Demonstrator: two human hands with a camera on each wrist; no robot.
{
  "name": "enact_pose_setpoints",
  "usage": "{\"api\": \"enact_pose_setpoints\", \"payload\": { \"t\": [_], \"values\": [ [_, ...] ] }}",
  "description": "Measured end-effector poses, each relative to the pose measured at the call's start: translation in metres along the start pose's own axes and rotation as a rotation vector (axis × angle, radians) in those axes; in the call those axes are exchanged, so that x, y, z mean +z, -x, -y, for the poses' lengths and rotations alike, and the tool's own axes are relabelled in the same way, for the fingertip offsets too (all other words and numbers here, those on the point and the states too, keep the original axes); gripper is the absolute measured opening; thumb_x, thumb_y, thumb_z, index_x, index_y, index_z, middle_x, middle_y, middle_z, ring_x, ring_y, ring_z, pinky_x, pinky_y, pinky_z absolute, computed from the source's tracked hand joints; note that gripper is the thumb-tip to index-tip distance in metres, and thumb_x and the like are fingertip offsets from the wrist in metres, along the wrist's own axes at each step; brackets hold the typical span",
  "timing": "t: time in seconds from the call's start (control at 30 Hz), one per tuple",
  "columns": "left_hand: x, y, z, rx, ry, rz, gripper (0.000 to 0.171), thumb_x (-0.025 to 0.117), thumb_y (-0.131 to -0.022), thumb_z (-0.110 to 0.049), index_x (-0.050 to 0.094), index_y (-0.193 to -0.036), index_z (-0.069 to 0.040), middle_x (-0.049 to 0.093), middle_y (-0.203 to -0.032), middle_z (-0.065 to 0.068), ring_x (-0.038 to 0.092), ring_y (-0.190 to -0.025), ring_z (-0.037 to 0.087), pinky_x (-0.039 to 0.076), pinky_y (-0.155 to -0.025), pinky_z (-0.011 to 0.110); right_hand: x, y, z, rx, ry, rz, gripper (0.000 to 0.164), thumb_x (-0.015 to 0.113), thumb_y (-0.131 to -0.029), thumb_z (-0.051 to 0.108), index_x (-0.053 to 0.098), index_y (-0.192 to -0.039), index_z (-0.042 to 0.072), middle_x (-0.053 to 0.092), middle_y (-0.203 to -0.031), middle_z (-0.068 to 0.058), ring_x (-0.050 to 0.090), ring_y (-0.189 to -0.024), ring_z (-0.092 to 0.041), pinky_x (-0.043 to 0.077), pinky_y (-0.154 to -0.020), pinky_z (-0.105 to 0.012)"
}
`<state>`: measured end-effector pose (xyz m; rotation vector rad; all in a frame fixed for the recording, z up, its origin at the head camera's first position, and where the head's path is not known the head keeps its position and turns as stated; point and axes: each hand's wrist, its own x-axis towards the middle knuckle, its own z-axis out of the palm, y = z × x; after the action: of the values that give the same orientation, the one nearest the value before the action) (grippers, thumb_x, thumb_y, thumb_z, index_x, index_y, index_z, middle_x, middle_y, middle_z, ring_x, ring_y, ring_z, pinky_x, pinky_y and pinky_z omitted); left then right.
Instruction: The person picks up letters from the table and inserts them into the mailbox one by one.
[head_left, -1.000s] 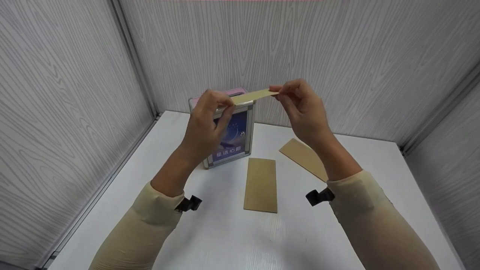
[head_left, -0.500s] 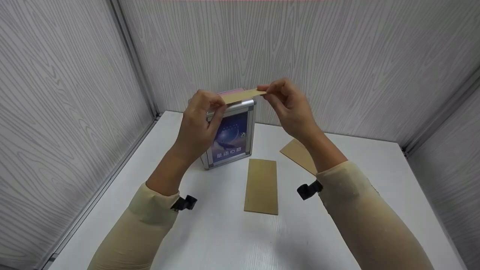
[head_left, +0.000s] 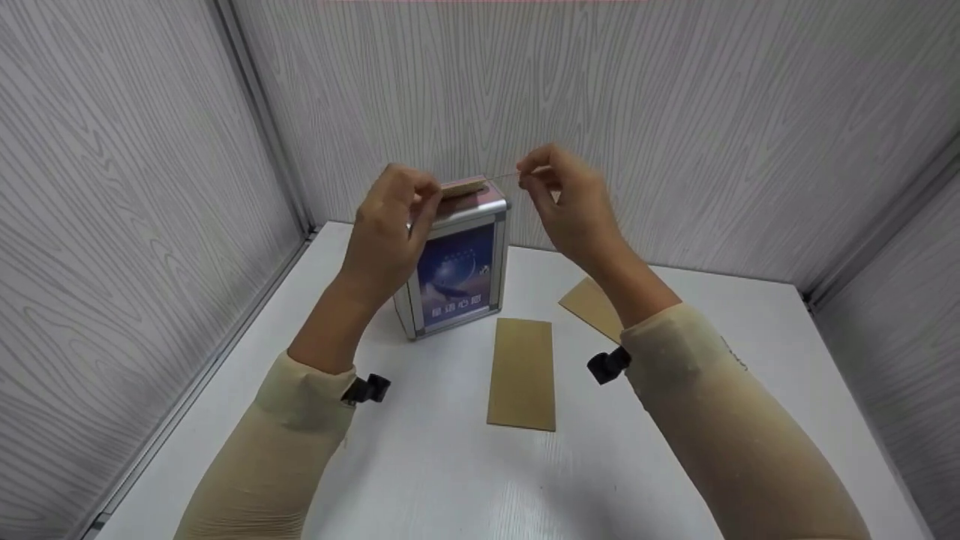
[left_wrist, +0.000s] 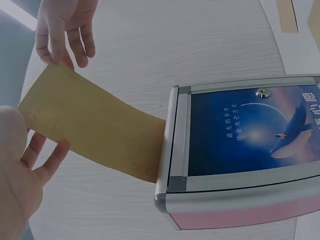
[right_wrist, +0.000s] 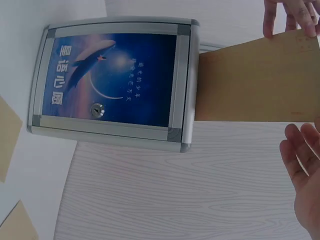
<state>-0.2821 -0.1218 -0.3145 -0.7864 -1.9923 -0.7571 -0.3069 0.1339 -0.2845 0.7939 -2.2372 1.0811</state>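
Note:
A brown paper envelope (left_wrist: pixel 95 122) is held on edge above a metal-framed suggestion box (head_left: pixel 457 274) with a lock and a blue whale picture. Its lower end meets the box's pink top, where a dark slot shows in the head view; how deep it sits is hidden. My left hand (head_left: pixel 390 221) pinches one side of the envelope near its upper corner. At the opposite side, my right hand (head_left: pixel 574 202) pinches the edge between thumb and fingertips. From the head view the envelope looks thin, nearly edge-on.
Another brown envelope (head_left: pixel 521 375) lies flat on the white table (head_left: pixel 450 465) before the box. A further envelope (head_left: pixel 589 306) lies to the right, partly under my right forearm. Grey wood-grain panels (head_left: pixel 637 90) enclose the table at the back and sides.
Both hands have moved left, bringing the envelope over the box top. It has turned from nearly flat to upright, its lower end now at the slot.

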Motion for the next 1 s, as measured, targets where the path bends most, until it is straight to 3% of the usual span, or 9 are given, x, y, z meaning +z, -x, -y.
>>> {"api": "enact_pose_setpoints", "payload": {
  "t": [0.17, 0.43, 0.7, 1.0],
  "values": [
    [0.005, 0.003, 0.013, 0.028, -0.133, -0.04, 0.008, 0.058, -0.113, -0.014, 0.062, -0.112, -0.007, 0.07, -0.106, 0.011, 0.064, -0.094, 0.026, 0.054, -0.083, 0.037, 0.008, -0.002, -0.008, -0.014, 0.096, -0.02, 0.01, 0.064, -0.109, 0.009, 0.07, -0.115, 0.005, 0.072, -0.117, -0.011, 0.072, -0.109, -0.022, 0.061, -0.094, -0.033],
    [0.019, 0.014, 0.03, 0.019, -0.255, -0.054, 0.009, 0.064, -0.11, -0.016, 0.068, -0.111, -0.008, 0.078, -0.102, 0.009, 0.069, -0.093, 0.028, 0.057, -0.083, 0.041, 0.024, -0.002, -0.023, 0.02, 0.146, -0.006, 0.008, 0.064, -0.109, 0.009, 0.07, -0.112, 0.007, 0.072, -0.115, -0.009, 0.071, -0.107, -0.022, 0.061, -0.094, -0.036],
    [0.033, 0.027, 0.041, 0.008, -0.315, -0.038, 0.007, 0.068, -0.108, -0.015, 0.072, -0.108, -0.008, 0.082, -0.101, 0.009, 0.072, -0.093, 0.029, 0.056, -0.082, 0.046, 0.047, 0.005, -0.046, 0.017, 0.183, -0.024, 0.008, 0.064, -0.108, 0.007, 0.071, -0.11, 0.006, 0.072, -0.11, -0.012, 0.072, -0.104, -0.025, 0.062, -0.094, -0.041],
    [0.046, 0.034, 0.049, -0.067, -0.334, -0.029, 0.006, 0.071, -0.106, -0.015, 0.072, -0.108, -0.01, 0.083, -0.103, 0.007, 0.072, -0.095, 0.03, 0.054, -0.082, 0.047, 0.069, 0.006, -0.054, 0.163, 0.128, -0.098, 0.005, 0.066, -0.108, 0.009, 0.072, -0.109, 0.009, 0.071, -0.11, -0.011, 0.071, -0.104, -0.023, 0.06, -0.097, -0.037]
  ]
}}
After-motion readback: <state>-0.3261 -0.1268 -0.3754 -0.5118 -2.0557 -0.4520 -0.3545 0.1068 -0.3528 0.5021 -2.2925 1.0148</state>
